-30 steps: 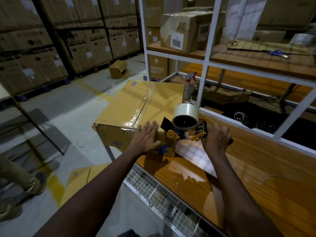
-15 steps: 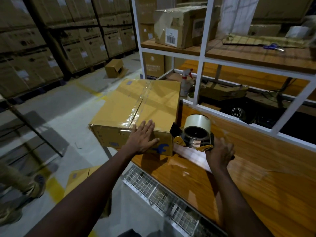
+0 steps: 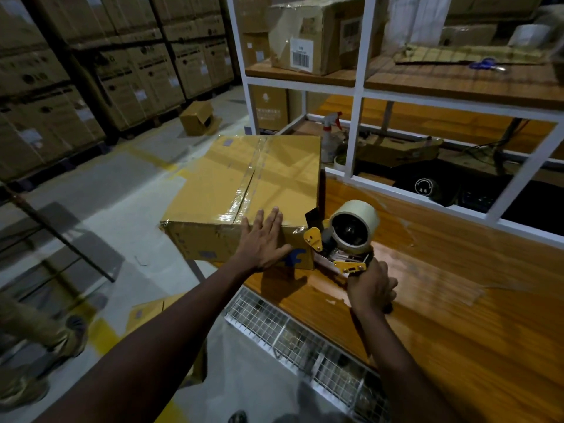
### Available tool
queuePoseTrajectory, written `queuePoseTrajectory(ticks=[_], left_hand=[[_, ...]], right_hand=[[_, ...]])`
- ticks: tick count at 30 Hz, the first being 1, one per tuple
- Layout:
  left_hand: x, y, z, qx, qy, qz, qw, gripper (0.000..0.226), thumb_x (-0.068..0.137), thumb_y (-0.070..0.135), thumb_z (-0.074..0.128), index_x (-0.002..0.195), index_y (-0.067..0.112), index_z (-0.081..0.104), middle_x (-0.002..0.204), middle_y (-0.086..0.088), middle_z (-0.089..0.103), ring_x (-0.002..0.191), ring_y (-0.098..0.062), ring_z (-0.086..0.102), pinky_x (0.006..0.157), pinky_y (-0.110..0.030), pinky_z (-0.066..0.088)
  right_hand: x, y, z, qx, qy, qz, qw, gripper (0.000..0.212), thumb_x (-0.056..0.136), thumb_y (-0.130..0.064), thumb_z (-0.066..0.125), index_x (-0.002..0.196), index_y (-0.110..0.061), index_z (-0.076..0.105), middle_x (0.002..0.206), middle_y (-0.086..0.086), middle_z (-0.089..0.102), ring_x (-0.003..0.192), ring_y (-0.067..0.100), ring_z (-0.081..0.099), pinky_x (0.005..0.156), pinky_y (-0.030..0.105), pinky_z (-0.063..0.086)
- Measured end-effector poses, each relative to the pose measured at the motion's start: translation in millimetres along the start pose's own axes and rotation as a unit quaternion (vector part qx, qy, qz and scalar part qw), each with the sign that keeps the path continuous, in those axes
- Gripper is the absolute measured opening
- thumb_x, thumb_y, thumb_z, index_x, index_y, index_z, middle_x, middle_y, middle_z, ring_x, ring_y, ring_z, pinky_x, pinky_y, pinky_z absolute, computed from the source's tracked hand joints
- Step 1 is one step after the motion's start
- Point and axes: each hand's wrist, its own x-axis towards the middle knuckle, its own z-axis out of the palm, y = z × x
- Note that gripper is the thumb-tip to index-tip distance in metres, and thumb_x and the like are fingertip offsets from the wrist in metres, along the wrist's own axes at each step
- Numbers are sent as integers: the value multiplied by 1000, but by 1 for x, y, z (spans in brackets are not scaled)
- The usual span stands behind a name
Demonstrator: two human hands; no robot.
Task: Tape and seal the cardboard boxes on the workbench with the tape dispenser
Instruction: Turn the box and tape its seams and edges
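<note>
Pressing flat against the near face of the cardboard box (image 3: 232, 184), the left hand (image 3: 262, 241) has its fingers straight and close together. The fingertips reach up over the box's top edge, and the thumb is spread toward the blue logo printed on that face. The box sits at the left end of the wooden tabletop (image 3: 464, 303), flaps closed, with clear tape (image 3: 254, 175) running along the top seam and down the near side.

Just right of the box's near right corner is the tape dispenser (image 3: 323, 239), with its yellow front plate beside that corner. Whether it touches the cardboard cannot be told. The right hand (image 3: 370, 288) is curled tightly round the dispenser's handle, low over the tabletop and nearer the person than the box. The tape roll (image 3: 355, 224) stands above the knuckles, its hollow core facing the camera.

Behind the box, a spray bottle (image 3: 331, 129) stands inside a white shelf frame (image 3: 355, 117). Another carton with a barcode label (image 3: 320, 35) rests on the upper shelf, and blue-handled scissors (image 3: 485, 64) lie farther right. A wire mesh tray (image 3: 305, 340) hangs below the tabletop's front edge.
</note>
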Motion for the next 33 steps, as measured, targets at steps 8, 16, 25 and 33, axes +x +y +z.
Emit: queuePoseTrajectory(ticks=[8, 16, 25, 33], left_hand=[[-2, -2, -1, -6, 2, 5, 1000, 105, 70, 76, -5, 156, 16, -9, 164, -3, -15, 151, -31, -10, 118, -58, -3], [-6, 2, -4, -8, 8, -13, 1000, 91, 87, 72, 9, 157, 16, -5, 165, -4, -11, 151, -32, -7, 119, -59, -1], [8, 63, -11, -39, 20, 10, 999, 88, 88, 72, 12, 158, 19, 1, 165, -8, -4, 150, -39, -3, 116, -61, -1], [10, 61, -4, -31, 29, 20, 999, 109, 66, 79, -15, 158, 22, -2, 165, -6, -9, 150, -38, -5, 117, -60, 0]], right_hand=[[-11, -1, -7, 6, -16, 31, 999, 13, 92, -20, 61, 102, -14, 57, 123, 11, 48, 111, 40, 39, 95, 52, 34], [10, 47, -43, -64, 73, 39, 994, 12, 89, -24, 64, 101, -22, 62, 122, 9, 52, 113, 39, 39, 92, 50, 34], [37, 68, -78, -137, 89, 36, 986, 52, 70, -43, 82, 112, -20, 60, 130, 12, 48, 120, 40, 37, 98, 51, 34], [40, 105, -63, -177, 25, 96, 979, 51, 68, -53, 79, 110, -30, 63, 156, 7, 22, 143, 40, 9, 109, 69, 14]])
